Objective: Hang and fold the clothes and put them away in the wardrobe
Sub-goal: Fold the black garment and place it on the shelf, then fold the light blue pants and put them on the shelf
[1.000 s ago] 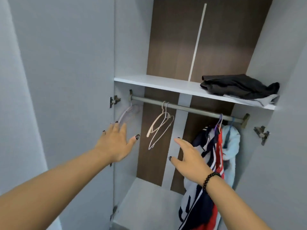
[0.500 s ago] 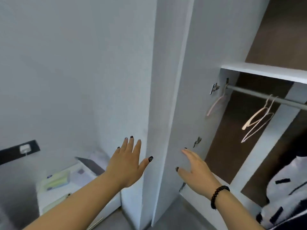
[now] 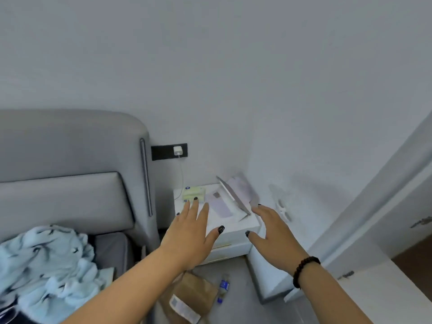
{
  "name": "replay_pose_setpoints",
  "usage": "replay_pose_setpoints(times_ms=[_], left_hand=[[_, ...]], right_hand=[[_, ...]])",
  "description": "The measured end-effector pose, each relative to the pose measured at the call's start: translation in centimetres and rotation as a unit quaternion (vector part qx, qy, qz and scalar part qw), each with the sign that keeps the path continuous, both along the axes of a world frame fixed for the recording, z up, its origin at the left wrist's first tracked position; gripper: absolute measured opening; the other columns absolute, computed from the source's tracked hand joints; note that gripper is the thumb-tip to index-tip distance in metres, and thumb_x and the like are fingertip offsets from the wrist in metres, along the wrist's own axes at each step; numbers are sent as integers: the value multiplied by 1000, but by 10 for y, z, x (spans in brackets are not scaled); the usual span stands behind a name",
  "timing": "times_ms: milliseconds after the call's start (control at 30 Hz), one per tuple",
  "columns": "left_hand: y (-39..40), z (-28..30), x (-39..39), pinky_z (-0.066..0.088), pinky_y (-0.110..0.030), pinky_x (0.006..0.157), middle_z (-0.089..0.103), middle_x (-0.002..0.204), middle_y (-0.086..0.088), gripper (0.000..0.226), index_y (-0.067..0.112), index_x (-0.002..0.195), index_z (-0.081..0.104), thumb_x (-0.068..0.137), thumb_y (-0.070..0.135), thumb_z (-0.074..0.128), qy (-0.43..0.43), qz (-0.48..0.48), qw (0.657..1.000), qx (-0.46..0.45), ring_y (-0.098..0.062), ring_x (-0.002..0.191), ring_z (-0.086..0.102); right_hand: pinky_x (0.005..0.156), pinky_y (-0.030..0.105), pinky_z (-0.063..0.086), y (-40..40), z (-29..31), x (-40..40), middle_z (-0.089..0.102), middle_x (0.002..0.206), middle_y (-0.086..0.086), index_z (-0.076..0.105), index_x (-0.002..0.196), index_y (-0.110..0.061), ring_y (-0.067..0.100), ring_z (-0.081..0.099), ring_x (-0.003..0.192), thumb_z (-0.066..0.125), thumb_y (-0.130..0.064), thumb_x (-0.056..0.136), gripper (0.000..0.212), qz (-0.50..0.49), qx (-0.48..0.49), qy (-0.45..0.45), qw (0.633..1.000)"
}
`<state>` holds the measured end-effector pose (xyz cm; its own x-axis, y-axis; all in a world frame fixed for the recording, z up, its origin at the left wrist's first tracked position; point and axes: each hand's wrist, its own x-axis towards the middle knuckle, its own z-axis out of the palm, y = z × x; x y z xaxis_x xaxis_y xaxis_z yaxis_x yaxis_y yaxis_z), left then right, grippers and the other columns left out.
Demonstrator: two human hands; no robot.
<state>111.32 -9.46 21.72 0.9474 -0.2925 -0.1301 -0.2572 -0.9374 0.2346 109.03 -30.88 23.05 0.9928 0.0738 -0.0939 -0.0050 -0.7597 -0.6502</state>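
Bedside corner now fills view, wardrobe [image 3: 383, 220] swung off to the right edge. Light-blue garment [image 3: 44, 260] heaped on bed [image 3: 70, 195], lower left. Left hand [image 3: 189, 237] and right hand [image 3: 273, 232] both spread, empty. Likely fetching next item.

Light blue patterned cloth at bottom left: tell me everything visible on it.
The light blue patterned cloth is a soft, fleecy-looking fabric with small dark marks scattered over it. It lies crumpled in a loose heap, unfolded, on the grey upholstered bed below the padded headboard. Its left and lower edges run out of frame. Neither hand touches it.
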Motion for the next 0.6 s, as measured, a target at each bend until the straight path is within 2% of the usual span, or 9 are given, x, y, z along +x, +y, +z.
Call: replay_pose_setpoints(times_ms=[300,433,600], left_hand=[[91,-44,-22,13,-38,120,-2,163,-9,69,17,156,4,101,53,25,53,182,982,-16,-26,150,-6],[108,-55,-33,9,-37,121,-2,163,-9,68,16,156,3,102,49,29,79,265,960,-52,-26,150,-7],[125,-68,-44,8,-35,120,-1,163,-10,68,15,156,5,102,46,33,93,356,923,-115,-26,150,-4]], right_hand=[[112,19,20,94,-34,57,16,156,-8,30,146,-23,8,18,143,53,-25,96,55,177,-26,40,983],[112,18,16,117,-50,74,15,157,-7,32,144,-24,8,16,144,52,-23,95,53,254,-50,59,964],[113,22,20,145,-65,87,14,156,-9,33,144,-24,9,17,143,51,-25,94,52,331,-74,92,936]])
